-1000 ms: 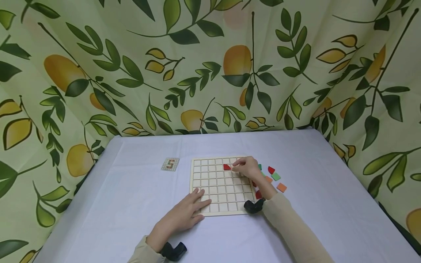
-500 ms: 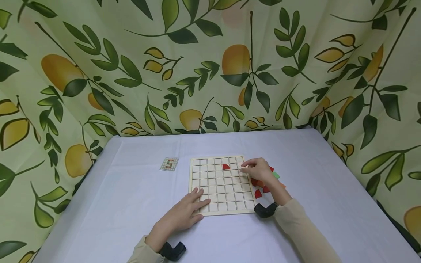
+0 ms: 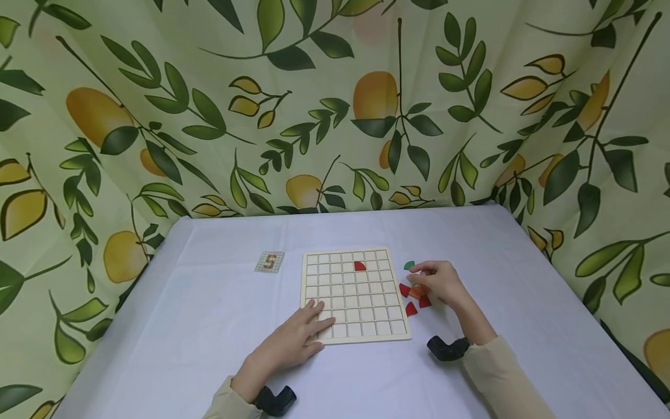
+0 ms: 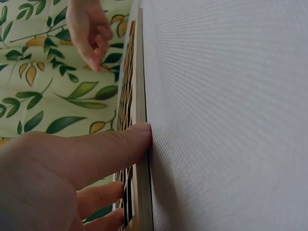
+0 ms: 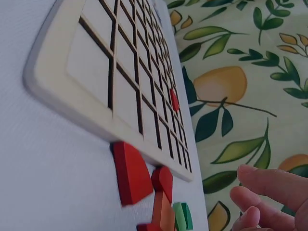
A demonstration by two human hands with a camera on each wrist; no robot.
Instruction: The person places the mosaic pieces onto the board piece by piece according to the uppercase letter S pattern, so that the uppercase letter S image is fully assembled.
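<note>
My left hand (image 3: 290,340) rests with spread fingers on the near left corner of a wooden grid board (image 3: 352,304). In the left wrist view its thumb (image 4: 108,147) lies against the board's edge. One red quarter-round tile (image 3: 359,266) sits in a cell in an upper row. To the right of the board my right hand (image 3: 442,280) hovers over loose tiles, its fingers loosely bent. The right wrist view shows nothing between those fingers (image 5: 274,185). Beneath and beside it lie a green tile (image 3: 409,265), an orange tile (image 3: 417,293) and several red tiles (image 3: 411,309), partly hidden by the hand.
A small card (image 3: 269,262) with a coloured pattern on a grid lies left of the board. White cloth (image 3: 209,291) covers the table. Behind it hangs a curtain (image 3: 324,134) printed with leaves and fruit. Each wrist carries a black camera mount (image 3: 448,348).
My right hand has left the red tile in the board and moved right, past the board's edge, to the loose tiles. The left hand has stayed in place.
</note>
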